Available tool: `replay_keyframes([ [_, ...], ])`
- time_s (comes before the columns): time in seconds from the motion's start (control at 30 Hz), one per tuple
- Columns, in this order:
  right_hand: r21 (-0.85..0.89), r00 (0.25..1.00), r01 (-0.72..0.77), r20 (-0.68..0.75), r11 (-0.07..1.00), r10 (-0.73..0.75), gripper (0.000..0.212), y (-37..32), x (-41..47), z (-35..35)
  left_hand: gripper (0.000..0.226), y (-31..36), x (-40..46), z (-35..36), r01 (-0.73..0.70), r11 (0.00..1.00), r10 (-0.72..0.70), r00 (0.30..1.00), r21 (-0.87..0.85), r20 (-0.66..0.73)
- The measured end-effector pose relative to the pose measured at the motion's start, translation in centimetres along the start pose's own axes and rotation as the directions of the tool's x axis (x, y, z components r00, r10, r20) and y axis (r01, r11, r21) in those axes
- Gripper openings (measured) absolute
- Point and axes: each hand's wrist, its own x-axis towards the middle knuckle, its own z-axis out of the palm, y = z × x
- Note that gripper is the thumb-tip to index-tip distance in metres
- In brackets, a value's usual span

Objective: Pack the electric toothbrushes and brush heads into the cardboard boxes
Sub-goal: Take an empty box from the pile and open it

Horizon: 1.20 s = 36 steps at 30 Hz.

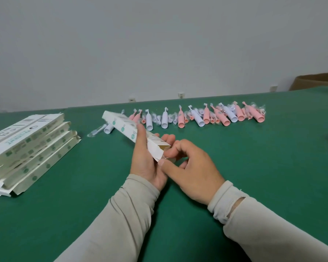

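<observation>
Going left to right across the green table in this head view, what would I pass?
Stack of flat boxes → white box held by left hand → right hand → row of toothbrushes → brown carton.

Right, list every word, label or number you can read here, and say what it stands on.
No text can be read for certain.
Held box, gripped by the left hand: teal round marks and small print, too blurred.
Stack of flat boxes: large teal lettering and grey print, upside down to the camera and blurred, unreadable.
Toothbrushes: no legible marking.
</observation>
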Motion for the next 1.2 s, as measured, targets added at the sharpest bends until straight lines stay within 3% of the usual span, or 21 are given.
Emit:
replay_keyframes([
  [0.23, 0.145, 0.994, -0.055, -0.082, 0.988, 0.067, 0.017, 0.3, 0.5, 0.1, 0.072, -0.9, 0.0, 0.6, 0.054, 0.996, -0.047, 0.994, 0.068, -0.096],
  [0.5, 0.169, 0.978, -0.083, -0.174, 0.982, 0.112, 0.015, 0.9, 1.0, -0.1, 0.070, -1.9, -0.8, 1.1, 0.067, 0.988, -0.067, 0.998, 0.140, -0.001],
  [0.63, 0.094, 0.985, -0.027, -0.169, 0.995, 0.043, 0.021, 0.8, 0.9, -0.3, 0.074, -1.3, -0.4, 0.8, 0.096, 0.992, -0.093, 0.995, 0.082, -0.044],
  [0.7, 0.064, 0.996, 0.020, -0.094, 0.998, -0.014, 0.016, 0.5, 0.7, -0.6, 0.073, -0.9, -0.1, 0.5, 0.076, 0.995, -0.070, 0.994, 0.065, -0.088],
  [0.77, 0.027, 0.998, 0.058, 0.026, 0.998, -0.059, 0.020, 0.2, 0.6, -0.8, 0.058, -0.4, 0.1, 0.1, 0.023, 0.997, -0.017, 0.996, 0.073, -0.085],
  [0.87, -0.053, 0.989, 0.092, 0.118, 0.994, -0.086, 0.020, 0.3, 0.5, -0.8, 0.061, 0.0, 0.3, -0.3, -0.015, 0.998, 0.018, 0.998, 0.063, -0.059],
  [1.07, -0.123, 0.974, 0.210, -0.055, 0.970, -0.218, 0.017, 0.3, 0.8, -1.2, 0.059, -0.6, 0.2, 0.1, 0.024, 1.000, -0.024, 0.999, -0.002, -0.035],
  [1.2, -0.134, 0.964, 0.242, -0.081, 0.961, -0.254, 0.017, 0.3, 0.8, -1.2, 0.059, -0.6, 0.2, 0.1, 0.032, 0.999, -0.031, 0.998, 0.011, -0.055],
])
